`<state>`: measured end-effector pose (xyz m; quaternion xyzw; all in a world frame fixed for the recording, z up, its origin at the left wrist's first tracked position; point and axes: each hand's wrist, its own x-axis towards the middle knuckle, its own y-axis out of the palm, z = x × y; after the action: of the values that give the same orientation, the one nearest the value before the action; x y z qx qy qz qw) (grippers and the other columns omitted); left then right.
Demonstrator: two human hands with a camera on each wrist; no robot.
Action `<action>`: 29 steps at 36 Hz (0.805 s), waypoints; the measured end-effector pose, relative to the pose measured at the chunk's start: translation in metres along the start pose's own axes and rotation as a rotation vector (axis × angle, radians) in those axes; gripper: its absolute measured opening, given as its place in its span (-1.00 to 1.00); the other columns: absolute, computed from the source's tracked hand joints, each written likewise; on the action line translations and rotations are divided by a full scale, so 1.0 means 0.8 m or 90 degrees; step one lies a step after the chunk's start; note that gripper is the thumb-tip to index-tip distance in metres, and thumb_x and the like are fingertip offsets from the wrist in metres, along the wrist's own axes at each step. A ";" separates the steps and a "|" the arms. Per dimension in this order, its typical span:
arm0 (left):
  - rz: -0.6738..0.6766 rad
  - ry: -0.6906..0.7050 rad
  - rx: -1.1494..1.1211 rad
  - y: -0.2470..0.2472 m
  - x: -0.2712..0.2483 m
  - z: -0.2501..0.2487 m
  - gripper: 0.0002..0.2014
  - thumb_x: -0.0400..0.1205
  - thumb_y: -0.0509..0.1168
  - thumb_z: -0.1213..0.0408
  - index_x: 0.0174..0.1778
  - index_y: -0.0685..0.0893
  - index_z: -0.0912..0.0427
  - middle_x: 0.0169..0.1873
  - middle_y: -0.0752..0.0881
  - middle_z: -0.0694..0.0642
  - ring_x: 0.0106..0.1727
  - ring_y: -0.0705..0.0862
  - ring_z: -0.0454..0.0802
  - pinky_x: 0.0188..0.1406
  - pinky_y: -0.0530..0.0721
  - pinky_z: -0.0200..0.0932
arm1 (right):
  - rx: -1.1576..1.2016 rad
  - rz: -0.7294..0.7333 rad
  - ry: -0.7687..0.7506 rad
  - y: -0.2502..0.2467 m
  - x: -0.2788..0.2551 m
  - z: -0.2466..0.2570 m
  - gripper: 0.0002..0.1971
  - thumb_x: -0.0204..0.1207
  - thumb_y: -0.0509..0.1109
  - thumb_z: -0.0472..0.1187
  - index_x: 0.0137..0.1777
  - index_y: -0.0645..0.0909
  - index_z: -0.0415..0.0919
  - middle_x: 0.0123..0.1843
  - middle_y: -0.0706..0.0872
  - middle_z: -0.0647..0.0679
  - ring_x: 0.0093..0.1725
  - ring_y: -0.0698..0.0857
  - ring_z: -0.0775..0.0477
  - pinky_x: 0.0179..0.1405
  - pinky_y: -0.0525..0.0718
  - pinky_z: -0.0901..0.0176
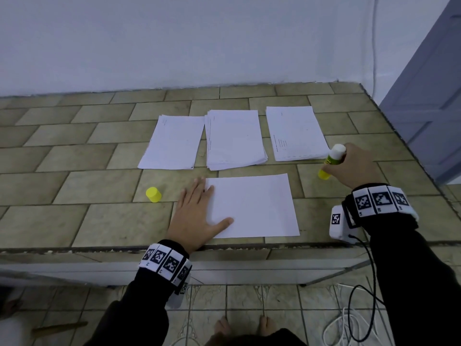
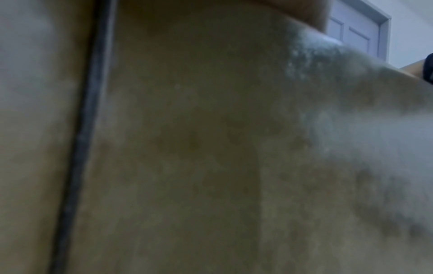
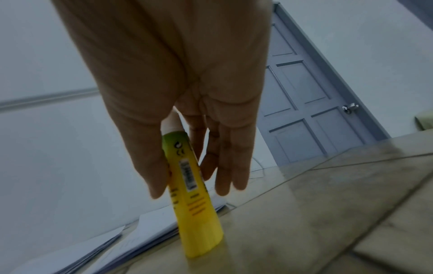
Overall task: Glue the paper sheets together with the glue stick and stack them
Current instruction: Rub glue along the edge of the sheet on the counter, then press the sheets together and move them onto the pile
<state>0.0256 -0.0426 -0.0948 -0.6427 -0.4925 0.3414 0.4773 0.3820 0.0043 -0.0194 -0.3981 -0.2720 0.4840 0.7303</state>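
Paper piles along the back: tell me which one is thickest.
The middle pile: its fanned edges show many sheets, while the left pile and right pile look thinner.

Surroundings: tiled counter [image 1: 74, 171] against a pale wall [image 1: 174, 41].
Grey-blue panelled door [image 3: 311, 103] with round knob [image 3: 350, 108] stands right of the counter. Black cable [image 1: 369, 290] and white cord [image 1: 336, 328] lie on the tiled floor [image 1: 249, 300] below.

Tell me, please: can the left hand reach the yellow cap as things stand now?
Probably yes. The left hand lies flat on the near sheet, and the yellow cap stands on bare tile just to its left, with nothing between them.
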 end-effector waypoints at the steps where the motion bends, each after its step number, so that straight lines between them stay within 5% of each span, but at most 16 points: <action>1: 0.002 0.001 0.001 0.000 0.000 0.000 0.07 0.41 -0.09 -0.57 0.72 0.17 0.11 0.74 -0.04 0.05 0.74 -0.18 -0.08 0.71 -0.22 0.03 | 0.003 0.000 0.002 0.000 0.001 -0.001 -0.58 0.32 0.63 -0.18 0.04 0.49 -0.28 -0.02 0.66 -0.27 -0.10 0.56 -0.19 -0.18 0.50 0.00; 5: 0.020 0.002 0.013 -0.001 0.001 0.001 0.08 0.41 -0.13 -0.57 0.73 0.12 0.11 0.75 -0.07 0.02 0.73 -0.23 -0.10 0.68 -0.29 -0.01 | 0.016 -0.078 -0.009 -0.004 -0.007 0.008 -0.20 0.23 0.65 0.12 0.34 0.41 -0.29 0.23 0.59 -0.28 0.19 0.57 -0.31 0.11 0.61 -0.23; 10: 0.023 0.004 0.029 0.001 0.003 0.001 0.07 0.42 -0.16 -0.57 0.73 0.11 0.11 0.75 -0.05 0.06 0.74 -0.20 -0.07 0.70 -0.25 0.03 | 0.035 -0.257 -0.243 -0.016 -0.030 0.056 -0.55 0.46 0.48 -0.10 0.28 0.52 -0.29 0.23 0.57 -0.27 0.28 0.49 -0.30 0.20 0.46 -0.01; 12: 0.024 0.006 0.030 0.003 0.003 0.003 0.09 0.41 -0.17 -0.59 0.73 0.10 0.12 0.75 -0.04 0.06 0.74 -0.20 -0.06 0.71 -0.23 0.06 | 0.048 -0.200 -0.290 -0.010 -0.032 0.077 -0.70 0.55 0.41 -0.18 0.24 0.56 -0.25 0.22 0.59 -0.19 0.26 0.53 -0.17 0.13 0.44 0.18; 15: 0.015 0.015 0.026 0.004 0.002 0.004 0.10 0.42 -0.19 -0.61 0.73 0.13 0.13 0.74 -0.01 0.06 0.74 -0.17 -0.05 0.71 -0.22 0.07 | 0.062 -0.075 -0.302 0.013 -0.020 0.100 -0.72 0.59 0.35 -0.24 0.27 0.55 -0.25 0.22 0.63 -0.15 0.20 0.60 -0.14 0.20 0.59 -0.01; 21: -0.011 0.024 -0.024 0.003 0.000 0.003 -0.09 0.52 -0.16 -0.40 0.73 0.14 0.10 0.74 0.01 0.03 0.74 -0.16 -0.08 0.71 -0.23 0.02 | -0.045 0.136 -0.129 0.062 0.024 0.120 -0.49 0.63 0.31 -0.26 0.54 0.28 -0.32 0.48 0.46 -0.27 0.46 0.45 -0.26 0.34 0.43 0.01; 26: -0.037 0.038 -0.053 0.004 -0.001 0.004 -0.14 0.54 -0.09 -0.33 0.72 0.15 0.11 0.73 0.09 0.02 0.73 -0.13 -0.09 0.70 -0.22 0.00 | -0.143 0.158 -0.038 0.085 0.056 0.115 -0.60 0.59 0.39 -0.18 0.32 0.44 -0.39 0.35 0.55 -0.27 0.34 0.54 -0.31 0.25 0.56 -0.06; 29: -0.042 0.036 -0.059 0.005 -0.001 0.004 -0.13 0.54 -0.08 -0.32 0.73 0.12 0.12 0.73 0.08 0.03 0.74 -0.11 -0.07 0.71 -0.19 0.03 | -0.196 0.157 -0.028 0.089 0.064 0.109 -0.70 0.52 0.46 -0.16 -0.24 0.45 -0.34 -0.07 0.66 -0.19 -0.10 0.66 -0.21 -0.13 0.52 0.11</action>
<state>0.0235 -0.0428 -0.0996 -0.6567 -0.5154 0.2841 0.4716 0.2981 0.0945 -0.0322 -0.5248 -0.3079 0.5310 0.5898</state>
